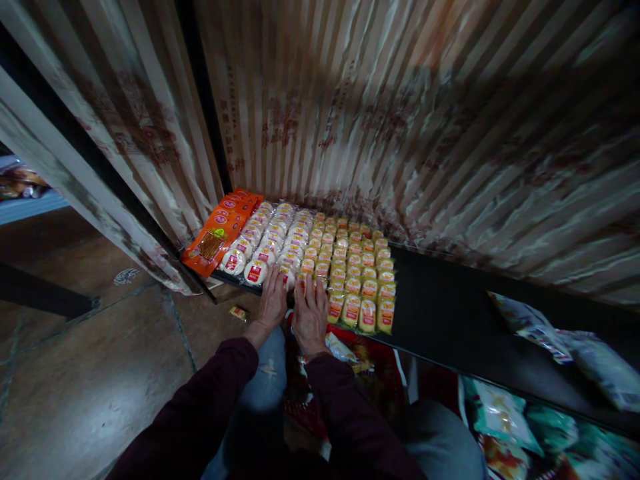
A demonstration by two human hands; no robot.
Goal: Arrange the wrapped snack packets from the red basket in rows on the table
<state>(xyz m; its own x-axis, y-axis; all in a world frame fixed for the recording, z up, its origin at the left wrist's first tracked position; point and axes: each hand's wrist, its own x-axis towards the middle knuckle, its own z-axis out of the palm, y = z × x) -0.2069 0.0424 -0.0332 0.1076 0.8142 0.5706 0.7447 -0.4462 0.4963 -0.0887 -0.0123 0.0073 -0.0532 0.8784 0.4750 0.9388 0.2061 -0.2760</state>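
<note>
My left hand (271, 300) has its fingers stretched out over the front end of the rows of round white wrapped cakes (256, 271). Beside it, my right hand (310, 319) lies with extended fingers on the front of the yellow wrapped cakes (351, 310). Both hands seem to touch the packs' near edge, and neither grips one. The white cakes stand in slanting rows with red labels; the yellow ones, smaller and oblong, line up to their right. Flat orange snack bags (217, 233) overlap at the left end. Fingertips hide some front packs.
A black shelf (440, 300) carries the rows, with blue-white packets (565, 340) at its right. Pleated sheeting (320, 100) and a dark post (207, 93) border it. Below are a red bag (385, 373) and green packets (505, 410). One small packet (239, 313) lies on the floor.
</note>
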